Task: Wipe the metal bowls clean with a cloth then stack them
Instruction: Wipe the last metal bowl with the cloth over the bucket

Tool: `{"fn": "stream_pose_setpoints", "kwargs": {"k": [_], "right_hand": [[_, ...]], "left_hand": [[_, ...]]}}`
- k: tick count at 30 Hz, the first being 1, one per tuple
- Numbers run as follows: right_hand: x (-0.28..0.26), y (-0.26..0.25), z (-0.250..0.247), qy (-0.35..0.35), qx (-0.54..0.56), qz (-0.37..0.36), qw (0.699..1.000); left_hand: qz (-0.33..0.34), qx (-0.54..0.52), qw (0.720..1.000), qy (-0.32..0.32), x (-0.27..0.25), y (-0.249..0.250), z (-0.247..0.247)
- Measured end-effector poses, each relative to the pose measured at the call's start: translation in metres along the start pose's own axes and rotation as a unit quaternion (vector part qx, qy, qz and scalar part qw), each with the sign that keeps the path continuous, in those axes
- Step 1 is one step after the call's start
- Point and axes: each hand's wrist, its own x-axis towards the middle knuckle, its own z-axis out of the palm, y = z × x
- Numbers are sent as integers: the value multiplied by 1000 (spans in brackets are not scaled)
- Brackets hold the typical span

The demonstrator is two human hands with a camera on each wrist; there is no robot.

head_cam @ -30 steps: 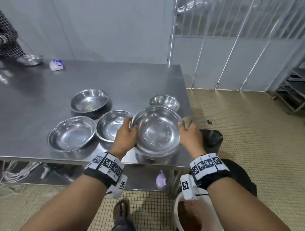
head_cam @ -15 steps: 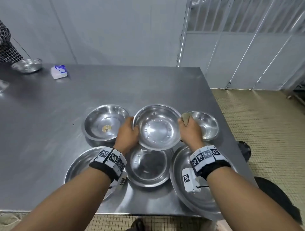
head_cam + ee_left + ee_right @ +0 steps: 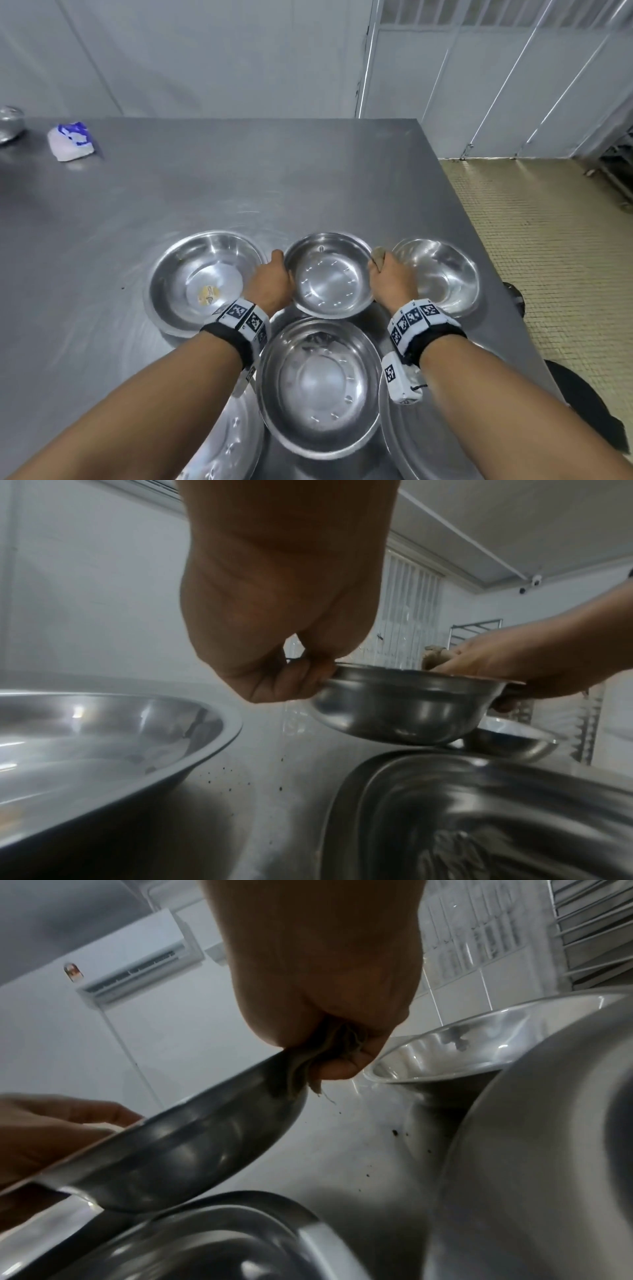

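Both my hands hold one metal bowl point(image 3: 329, 277) just above the steel table point(image 3: 212, 178). My left hand point(image 3: 274, 274) pinches its left rim, shown close up with the bowl point(image 3: 397, 707) in the left wrist view. My right hand point(image 3: 383, 274) grips the right rim together with a bunched brown cloth point(image 3: 378, 255); the cloth point(image 3: 308, 1066) is pressed between fingers and rim of the bowl point(image 3: 178, 1156). A sticker-marked bowl point(image 3: 205, 281) lies to the left, another bowl point(image 3: 442, 274) to the right, and a third bowl point(image 3: 322, 383) sits nearer me.
Two wide bowls are partly hidden under my forearms, one at left point(image 3: 233, 442) and one at right point(image 3: 411, 448). A white and blue packet point(image 3: 70, 140) and a bowl point(image 3: 8, 123) lie at the far left. The table's right edge point(image 3: 479, 240) drops to a tiled floor.
I have carried the held bowl forward from the table's near edge, over the other bowls, to the gap between the sticker bowl and the right bowl. Both hands kept their grip.
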Motion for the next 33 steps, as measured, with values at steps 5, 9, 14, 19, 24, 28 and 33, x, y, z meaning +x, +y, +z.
{"fn": "stream_pose_setpoints", "kwargs": {"k": [5,9,14,19,24,28,33], "right_hand": [[18,-1,9,-34,-30,19,999],[30,1,10,-73,-98,16,992],[32,1,2,-80,-131,23,988],[12,-10,-37,-31,6,13,999],[-32,-25,-66,-17,240,-16,970],[-73,-15,-88,-2,313,4,950],[-119,35,-117,35,313,35,949]], "left_hand": [[-2,39,999,-28,24,-4,4],[-11,74,996,-50,32,-5,9],[-27,83,993,-74,34,-8,10],[-12,96,995,15,21,20,-16],[71,-303,948,-69,-14,93,-27],[84,-440,879,-161,-53,136,-9],[116,-421,888,-144,-96,164,27]]}}
